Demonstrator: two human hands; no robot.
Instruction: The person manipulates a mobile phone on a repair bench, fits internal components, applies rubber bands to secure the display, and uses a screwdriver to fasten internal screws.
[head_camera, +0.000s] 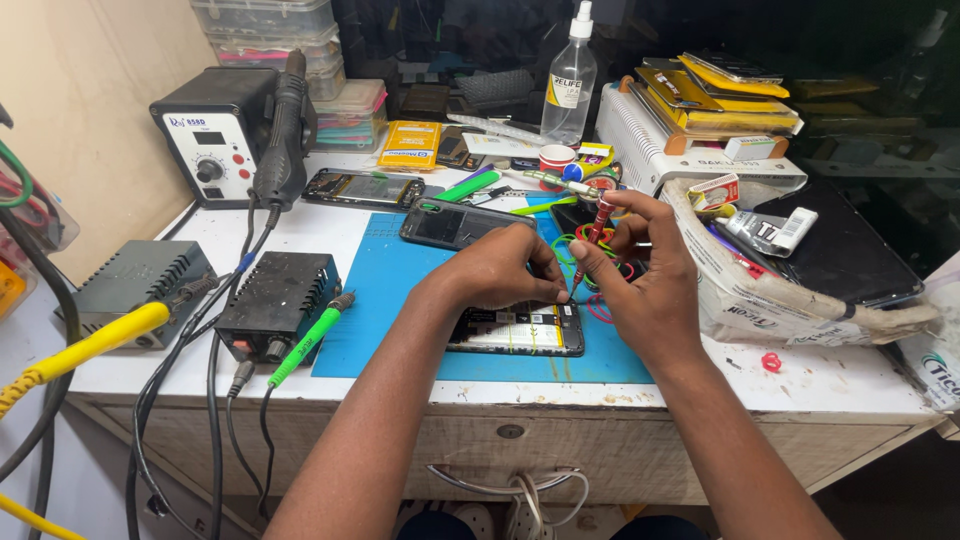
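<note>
Both forearms reach up over the bench (820, 385). Left hand (497, 270) presses fingertips on the opened phone (518, 329) lying on the blue mat (385, 290). Right hand (640, 270) has its grip clenched around a red screwdriver (595, 232), tip down at the phone's top edge, just beside the left fingertips. Another phone (452, 222) lies beyond the grip.

White worn surface (300, 225), chipped front edge; drawer with round lock (510, 431) below surface; beige wall (90, 90) left of surface; dark unlit shelving (860, 60) behind surface; even bright light overhead.
</note>
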